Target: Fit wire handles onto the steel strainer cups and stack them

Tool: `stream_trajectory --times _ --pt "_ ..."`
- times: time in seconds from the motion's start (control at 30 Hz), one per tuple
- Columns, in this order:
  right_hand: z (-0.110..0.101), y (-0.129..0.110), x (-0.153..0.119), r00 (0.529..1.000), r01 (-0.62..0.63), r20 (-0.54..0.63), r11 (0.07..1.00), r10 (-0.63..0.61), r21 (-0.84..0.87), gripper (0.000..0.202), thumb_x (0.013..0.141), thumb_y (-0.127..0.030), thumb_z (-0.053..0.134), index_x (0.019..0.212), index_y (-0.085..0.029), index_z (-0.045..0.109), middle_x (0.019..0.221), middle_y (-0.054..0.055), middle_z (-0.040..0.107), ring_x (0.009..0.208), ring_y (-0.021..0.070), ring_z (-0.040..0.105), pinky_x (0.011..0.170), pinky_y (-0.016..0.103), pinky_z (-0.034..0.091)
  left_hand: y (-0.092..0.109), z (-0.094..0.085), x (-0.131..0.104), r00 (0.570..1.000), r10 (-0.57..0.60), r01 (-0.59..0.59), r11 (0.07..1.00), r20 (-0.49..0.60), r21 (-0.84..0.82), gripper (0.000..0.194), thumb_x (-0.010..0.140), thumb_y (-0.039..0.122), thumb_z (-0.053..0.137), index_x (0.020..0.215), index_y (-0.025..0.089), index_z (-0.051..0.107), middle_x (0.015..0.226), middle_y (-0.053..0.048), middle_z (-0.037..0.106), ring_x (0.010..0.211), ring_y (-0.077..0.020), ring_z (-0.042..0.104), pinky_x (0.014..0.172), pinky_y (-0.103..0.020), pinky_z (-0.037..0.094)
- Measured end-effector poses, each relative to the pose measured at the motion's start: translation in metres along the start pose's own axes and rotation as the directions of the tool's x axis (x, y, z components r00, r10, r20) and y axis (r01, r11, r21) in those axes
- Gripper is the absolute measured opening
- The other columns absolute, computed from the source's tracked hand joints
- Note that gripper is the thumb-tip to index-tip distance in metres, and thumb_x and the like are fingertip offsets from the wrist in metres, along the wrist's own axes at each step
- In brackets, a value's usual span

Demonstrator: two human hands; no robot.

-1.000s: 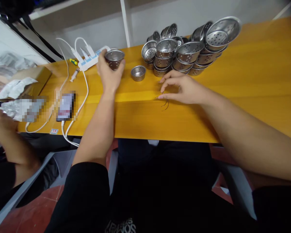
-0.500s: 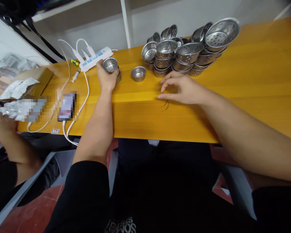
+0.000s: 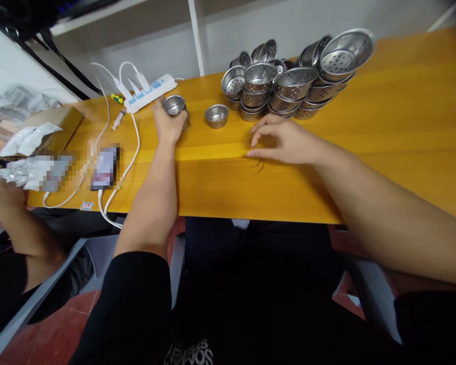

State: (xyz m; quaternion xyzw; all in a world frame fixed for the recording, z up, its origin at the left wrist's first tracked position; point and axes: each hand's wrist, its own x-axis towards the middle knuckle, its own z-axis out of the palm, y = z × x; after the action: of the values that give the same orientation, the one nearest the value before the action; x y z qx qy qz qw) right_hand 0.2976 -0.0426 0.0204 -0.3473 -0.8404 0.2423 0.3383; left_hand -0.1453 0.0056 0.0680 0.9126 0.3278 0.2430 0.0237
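My left hand (image 3: 167, 124) is closed around a small perforated metal cup (image 3: 174, 105), which sits upright on top of another metal cup (image 3: 186, 123), mostly hidden behind my thumb. A single metal cup (image 3: 216, 116) stands upright on the table between my hands. My right hand (image 3: 279, 138) hovers over the wood with thumb and fingers apart and nothing visible between them. Just beyond its fingertips rise stacks of perforated metal cups (image 3: 293, 85), some of them tilted. A thin dark strand (image 3: 259, 165) shows on or above the table below my right fingertips.
At the back left lies a white power strip (image 3: 152, 93) with plugged cables. Near it are a syringe (image 3: 118, 120) and a yellow-green object (image 3: 117, 98). A blurred-out phone (image 3: 105, 168) lies further forward. Another person's hand (image 3: 3, 195) is at the far left beside plastic bags (image 3: 19, 170).
The cup in my left hand has come down slightly and now sits closer over the one beneath. My right hand has barely moved.
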Motion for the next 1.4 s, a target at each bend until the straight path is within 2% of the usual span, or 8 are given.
stream_trajectory --times 0.13,0.27,0.37,0.53,0.63,0.87,1.2,1.4 --pt "-0.003 0.002 -0.001 0.999 -0.015 0.036 1.0 0.016 -0.026 0.063 0.104 -0.095 0.096 0.108 -0.033 0.089 0.134 0.014 0.081 0.134 0.0477 0.081 0.128 0.07 0.062 0.009 0.01 0.02 0.967 -0.194 0.178 0.978 -0.166 -0.107 0.096 0.102 0.118 0.063 0.153 0.036 0.066 0.157 -0.005 0.085 0.203 -0.0071 -0.005 0.164 -0.065 0.018" --pt "-0.007 0.0 -0.001 0.997 -0.018 0.069 0.998 0.022 -0.055 0.063 0.106 -0.096 0.092 0.11 -0.033 0.089 0.134 0.015 0.079 0.132 0.0472 0.08 0.127 0.07 0.062 -0.019 0.046 0.055 0.836 -0.328 0.278 0.944 -0.439 -0.176 0.089 0.117 0.107 0.05 0.178 0.042 0.055 0.179 -0.006 0.074 0.203 -0.0248 0.024 0.168 -0.073 0.023" --pt "-0.009 -0.002 -0.001 0.995 -0.019 0.1 0.998 0.025 -0.054 0.063 0.104 -0.096 0.092 0.106 -0.034 0.089 0.132 0.015 0.079 0.133 0.0476 0.078 0.129 0.071 0.06 -0.041 0.085 0.069 0.905 -0.304 0.226 0.936 -0.298 -0.27 0.102 0.1 0.115 0.072 0.173 0.044 0.063 0.188 -0.011 0.069 0.191 -0.043 0.054 0.158 -0.073 0.048" --pt "-0.005 -0.001 0.0 0.991 -0.021 0.132 0.999 0.025 -0.033 0.069 0.094 -0.105 0.095 0.096 -0.037 0.088 0.126 0.012 0.083 0.128 0.0457 0.076 0.13 0.071 0.059 -0.055 0.147 0.077 0.916 -0.385 0.317 0.869 -0.115 -0.381 0.15 0.074 0.112 0.102 0.188 0.029 0.052 0.199 -0.028 0.058 0.199 -0.0568 0.041 0.168 -0.081 0.028" --pt "-0.003 -0.002 0.0 0.992 -0.02 0.122 0.999 0.024 -0.034 0.068 0.095 -0.107 0.094 0.095 -0.039 0.088 0.123 0.011 0.084 0.125 0.0445 0.077 0.13 0.072 0.06 -0.057 0.163 0.082 0.906 -0.411 0.329 0.833 -0.098 -0.445 0.143 0.077 0.101 0.109 0.189 0.032 0.051 0.196 -0.026 0.06 0.198 -0.0562 0.042 0.167 -0.087 0.026" --pt "-0.006 -0.012 0.001 0.998 -0.06 0.031 0.997 0.062 -0.049 0.061 0.104 -0.097 0.09 0.109 -0.037 0.092 0.129 0.014 0.085 0.129 0.0491 0.081 0.128 0.077 0.062 -0.044 0.143 0.084 0.891 -0.429 0.347 0.855 -0.149 -0.385 0.1 0.084 0.067 0.115 0.164 0.028 0.069 0.171 -0.021 0.069 0.181 -0.0543 0.057 0.168 -0.081 0.029" --pt "-0.001 -0.038 0.004 0.999 -0.024 -0.021 1.0 0.024 -0.011 0.058 0.107 -0.078 0.089 0.149 -0.038 0.095 0.132 0.014 0.082 0.114 0.0431 0.077 0.116 0.074 0.071 0.064 0.109 0.08 1.0 0.001 -0.003 0.915 -0.005 -0.403 0.102 0.091 0.074 0.1 0.177 0.034 0.061 0.178 -0.016 0.072 0.173 -0.051 0.067 0.156 -0.074 0.052" --pt "0.003 -0.026 0.003 1.0 -0.004 -0.018 0.997 0.003 -0.078 0.041 0.106 -0.069 0.091 0.13 -0.037 0.097 0.128 0.012 0.077 0.122 0.0433 0.077 0.121 0.069 0.069 0.071 0.109 0.081 1.0 0.009 -0.01 0.897 -0.003 -0.441 0.106 0.085 0.073 0.107 0.175 0.034 0.067 0.179 -0.016 0.072 0.173 -0.0513 0.067 0.156 -0.073 0.053"
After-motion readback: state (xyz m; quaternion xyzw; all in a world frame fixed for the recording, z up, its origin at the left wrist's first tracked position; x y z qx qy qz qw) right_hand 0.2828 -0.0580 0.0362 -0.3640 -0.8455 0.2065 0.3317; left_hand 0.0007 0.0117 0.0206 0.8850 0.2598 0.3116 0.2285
